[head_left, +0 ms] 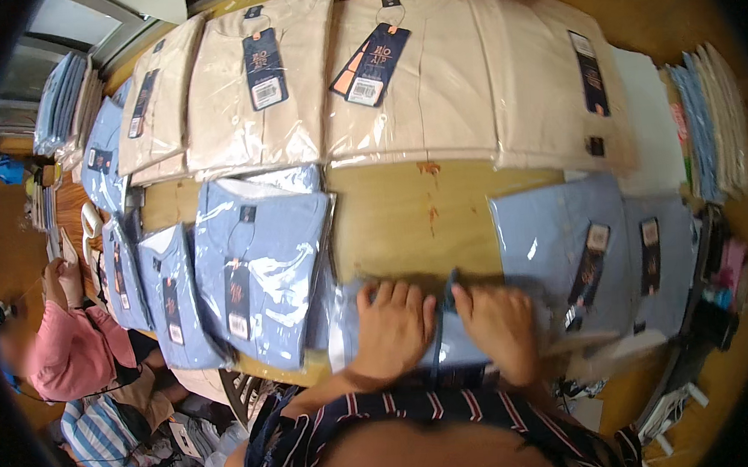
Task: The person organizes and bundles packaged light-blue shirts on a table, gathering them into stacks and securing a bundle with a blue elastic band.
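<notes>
In front of me at the table's near edge lies a folded light blue shirt (464,345), partly hidden under my hands. My left hand (396,328) rests on its left part, fingers close together and bent over the far side. On the right part is my right hand (500,327), fingers curled, thumb beside a narrow dark blue strip (441,336). That strip runs lengthwise between the two hands; I cannot tell whether it is attached. Left of them lies a bagged light blue shirt (261,270) with a dark tag; another bagged blue shirt (555,248) lies to the right.
Bagged cream garments (421,85) with dark tags line the table's (399,223) far side. Stacks of bagged clothes stand at the far left (64,98) and far right (714,118). A person in a pink top (73,350) sits at the left, beside the table.
</notes>
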The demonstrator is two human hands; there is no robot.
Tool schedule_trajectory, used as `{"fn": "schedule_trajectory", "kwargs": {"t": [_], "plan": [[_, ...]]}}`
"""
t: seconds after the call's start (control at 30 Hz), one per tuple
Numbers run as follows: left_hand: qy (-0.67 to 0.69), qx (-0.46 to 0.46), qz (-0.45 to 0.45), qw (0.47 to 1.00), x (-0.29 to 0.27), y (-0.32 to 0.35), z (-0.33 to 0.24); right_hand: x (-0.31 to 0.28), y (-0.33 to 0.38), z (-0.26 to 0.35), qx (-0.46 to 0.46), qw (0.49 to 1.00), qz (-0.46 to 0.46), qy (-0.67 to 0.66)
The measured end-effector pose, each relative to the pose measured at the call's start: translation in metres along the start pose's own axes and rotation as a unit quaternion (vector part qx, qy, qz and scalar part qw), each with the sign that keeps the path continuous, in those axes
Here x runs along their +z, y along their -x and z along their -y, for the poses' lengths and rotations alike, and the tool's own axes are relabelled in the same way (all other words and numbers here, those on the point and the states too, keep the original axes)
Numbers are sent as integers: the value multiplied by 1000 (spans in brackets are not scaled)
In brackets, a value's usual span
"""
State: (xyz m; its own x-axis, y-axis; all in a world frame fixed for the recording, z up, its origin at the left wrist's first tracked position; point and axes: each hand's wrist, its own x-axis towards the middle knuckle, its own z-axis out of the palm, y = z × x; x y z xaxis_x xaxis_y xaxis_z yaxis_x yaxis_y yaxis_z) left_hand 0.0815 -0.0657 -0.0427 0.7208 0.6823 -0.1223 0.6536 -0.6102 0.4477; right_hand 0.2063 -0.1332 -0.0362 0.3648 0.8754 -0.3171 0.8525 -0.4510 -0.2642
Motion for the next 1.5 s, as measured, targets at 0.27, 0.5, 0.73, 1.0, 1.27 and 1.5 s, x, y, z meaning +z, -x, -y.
{"fn": "schedule_trajectory", "kwargs": {"t": [0.27,0.5,0.73,1.0,1.27,1.5], "plan": [[11,-6,51,999,-5,-22,9,-12,-24,2,-6,997,77,-17],[24,-14,17,999,-6,-11,1,-13,-16,2,-10,997,73,0],[208,-148,-174,951,-77,68,5,-18,-9,-24,29,991,74,-107],[602,-65,-106,788,60,138,21,-26,-13,-82,96,961,-148,-215],[623,38,-333,706,32,120,-16,-37,38,-82,31,790,-399,-464],[267,223,-374,859,-77,138,-8,26,52,-62,8,509,-441,-739]]}}
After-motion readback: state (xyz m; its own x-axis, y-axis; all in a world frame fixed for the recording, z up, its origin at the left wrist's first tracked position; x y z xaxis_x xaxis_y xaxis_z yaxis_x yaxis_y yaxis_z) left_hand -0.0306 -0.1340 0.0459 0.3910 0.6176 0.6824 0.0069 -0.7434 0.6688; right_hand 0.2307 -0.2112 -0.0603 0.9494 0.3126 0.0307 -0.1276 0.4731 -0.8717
